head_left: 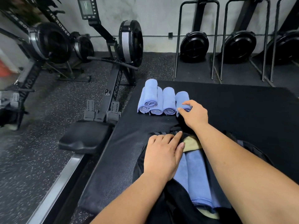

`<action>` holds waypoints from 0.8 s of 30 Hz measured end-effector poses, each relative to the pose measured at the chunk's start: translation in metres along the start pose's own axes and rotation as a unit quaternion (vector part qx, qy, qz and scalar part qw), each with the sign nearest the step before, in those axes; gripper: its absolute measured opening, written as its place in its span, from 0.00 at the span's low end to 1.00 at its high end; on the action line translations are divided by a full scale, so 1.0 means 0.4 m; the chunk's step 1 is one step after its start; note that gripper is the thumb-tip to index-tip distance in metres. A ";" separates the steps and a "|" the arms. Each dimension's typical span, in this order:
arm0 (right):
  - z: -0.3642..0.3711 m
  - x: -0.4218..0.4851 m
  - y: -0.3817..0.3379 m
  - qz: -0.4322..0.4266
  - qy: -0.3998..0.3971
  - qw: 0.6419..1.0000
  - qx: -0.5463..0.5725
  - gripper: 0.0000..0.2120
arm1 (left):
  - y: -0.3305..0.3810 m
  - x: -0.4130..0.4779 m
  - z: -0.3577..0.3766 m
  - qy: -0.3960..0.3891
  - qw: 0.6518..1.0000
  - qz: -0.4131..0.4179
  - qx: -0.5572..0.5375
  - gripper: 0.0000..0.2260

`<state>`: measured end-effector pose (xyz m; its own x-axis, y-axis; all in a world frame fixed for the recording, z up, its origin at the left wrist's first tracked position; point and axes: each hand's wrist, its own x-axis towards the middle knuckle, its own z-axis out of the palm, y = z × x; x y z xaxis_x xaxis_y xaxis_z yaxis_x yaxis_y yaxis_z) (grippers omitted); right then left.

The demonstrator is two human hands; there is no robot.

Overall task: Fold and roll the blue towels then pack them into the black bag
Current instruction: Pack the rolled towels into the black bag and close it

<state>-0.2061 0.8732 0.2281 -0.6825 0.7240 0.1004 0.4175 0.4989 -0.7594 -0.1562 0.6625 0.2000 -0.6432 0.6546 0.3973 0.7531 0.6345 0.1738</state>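
Several rolled blue towels [156,98] lie side by side on a black mat [234,107], one stacked on top at the left. My right hand [194,114] grips the near end of the rightmost roll [182,98] between thumb and fingers. The black bag [174,202] lies open at the near edge of the mat, with two rolled blue towels [196,175] inside it over a tan lining [191,143]. My left hand [163,155] rests flat, fingers straight, on the bag's left edge, holding the opening apart.
A rowing machine [113,88] with its black seat [85,136] and rail runs along the mat's left side. More rowers stand at the far left. Upright machines [194,46] line the back wall. Speckled rubber floor [32,151] lies at the left.
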 end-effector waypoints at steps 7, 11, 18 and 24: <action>-0.088 -0.056 -0.046 0.033 0.020 0.997 0.074 0.13 | 0.003 0.001 -0.023 -0.009 1.000 -0.007 -0.025 0.24; -0.154 -0.127 -0.070 -0.003 0.012 0.996 0.091 0.12 | -0.003 0.012 -0.064 -0.051 0.990 -0.045 -0.126 0.29; -0.279 -0.271 -0.140 -0.063 -0.003 0.994 0.083 0.12 | 0.022 0.066 -0.215 -0.022 0.913 -0.174 -0.368 0.24; -0.340 -0.392 -0.174 -0.113 -0.031 0.985 0.129 0.11 | 0.065 0.085 -0.352 -0.020 0.881 -0.192 -0.433 0.24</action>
<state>-0.0465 0.7896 0.3526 -0.7788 0.5738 0.2535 0.0888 0.5008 -0.8610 -0.1389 0.6434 0.3451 -0.8646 0.4855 0.1298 0.2910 0.2731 0.9169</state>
